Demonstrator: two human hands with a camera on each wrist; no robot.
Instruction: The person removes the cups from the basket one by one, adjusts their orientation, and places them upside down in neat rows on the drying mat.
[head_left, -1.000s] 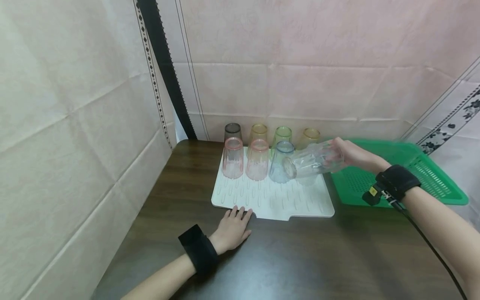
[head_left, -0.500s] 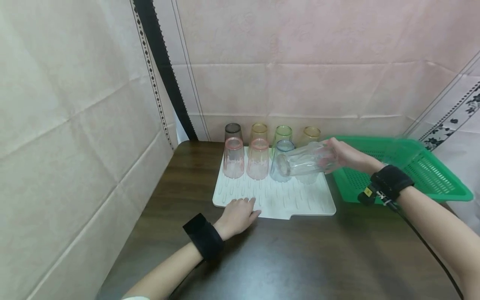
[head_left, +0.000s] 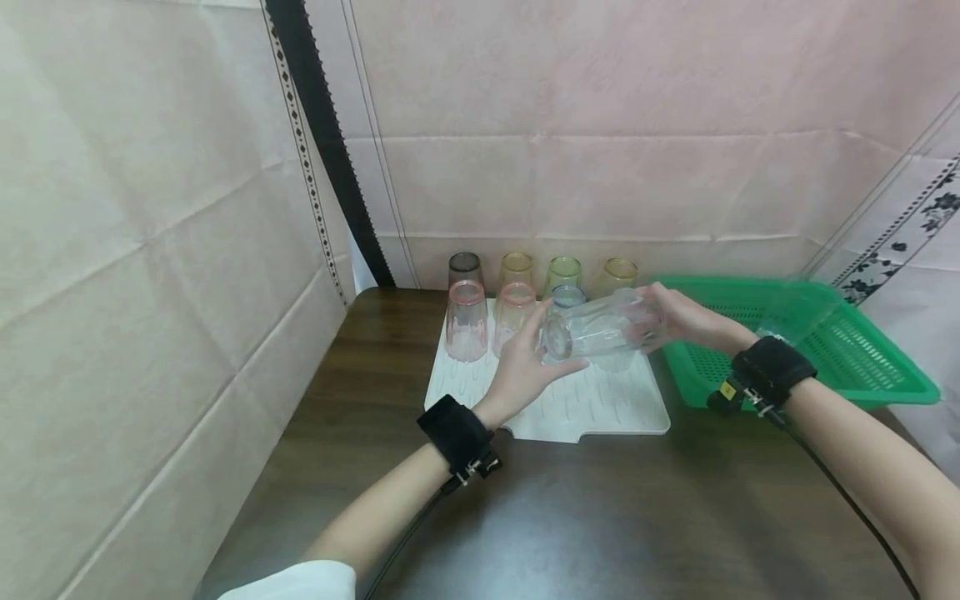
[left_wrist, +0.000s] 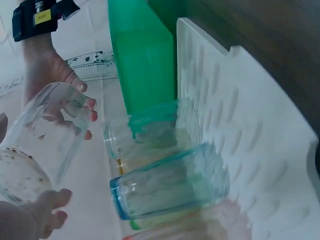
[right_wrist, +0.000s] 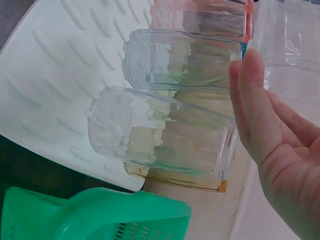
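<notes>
A clear ribbed glass (head_left: 603, 325) lies sideways in the air above the front row of the mat. My right hand (head_left: 678, 317) grips its wider end, and fingers show through it in the left wrist view. My left hand (head_left: 517, 367) is around the narrower end, fingers at the far side and thumb below. Small brown specks appear on that end of the held glass (left_wrist: 55, 120) in the left wrist view. Beneath, a blue glass (right_wrist: 180, 60) and another clear glass (right_wrist: 165, 132) stand upside down on the white ridged drying mat (head_left: 600, 412).
Two pink glasses, one at the left (head_left: 467, 321), share the front row. Black (head_left: 465, 268), yellow (head_left: 517, 267), green (head_left: 564, 271) and amber (head_left: 619, 273) glasses stand behind. A green basket (head_left: 892, 358) sits at the right, with a clear glass (head_left: 798, 312) faintly visible in it.
My left hand has risen from the mat's front edge and moved right, up to the narrow end of the held glass. The right hand still holds that glass, shifted slightly left.
</notes>
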